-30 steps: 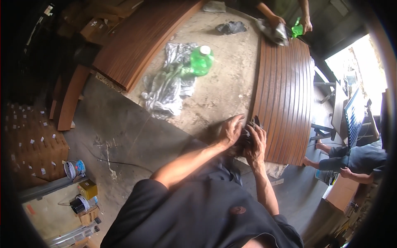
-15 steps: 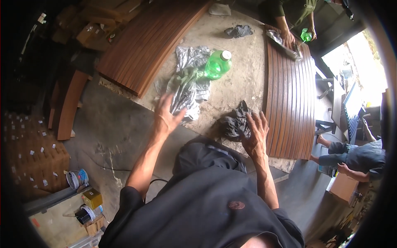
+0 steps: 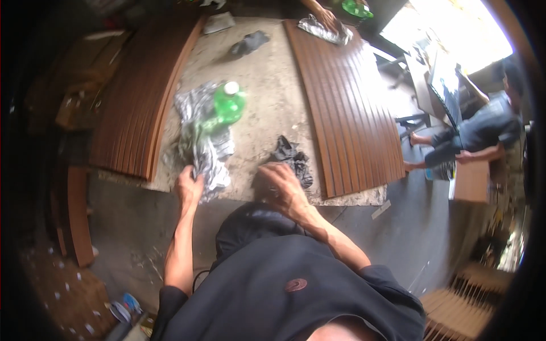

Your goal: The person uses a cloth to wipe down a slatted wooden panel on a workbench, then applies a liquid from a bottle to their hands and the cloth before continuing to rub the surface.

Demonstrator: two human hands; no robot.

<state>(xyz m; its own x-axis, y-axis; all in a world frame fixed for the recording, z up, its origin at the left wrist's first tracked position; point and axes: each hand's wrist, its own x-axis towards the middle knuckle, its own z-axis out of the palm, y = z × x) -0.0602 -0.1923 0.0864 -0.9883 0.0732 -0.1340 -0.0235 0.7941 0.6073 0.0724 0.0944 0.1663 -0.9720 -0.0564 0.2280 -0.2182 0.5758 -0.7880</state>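
Note:
A crumpled grey-white rag (image 3: 213, 165) lies on the work table, its near end beside my left hand (image 3: 189, 186). The fingers of that hand are bent, with thumb and fingertips apart at the rag's left edge; whether they touch it I cannot tell. Against the rag's far right side is a green clear bottle (image 3: 230, 105) with a white cap. My right hand (image 3: 287, 190), slightly blurred, hovers over the table's near edge with fingers stretched out to the left and nothing in them. Just beyond it sits a crumpled black rag (image 3: 293, 162).
Brown slatted wood panels lie left (image 3: 145, 108) and right (image 3: 347, 113) on the table (image 3: 267, 74). A co-worker's hand (image 3: 325, 20) presses a rag (image 3: 324, 31) onto the right panel's far end. A dark grey rag (image 3: 250, 42) lies farther back. Another person (image 3: 489, 125) is at the right.
The whole view has shifted, with the table now farther left. My left hand has come down beside the rag's near end. My right hand has swung left, away from the right panel.

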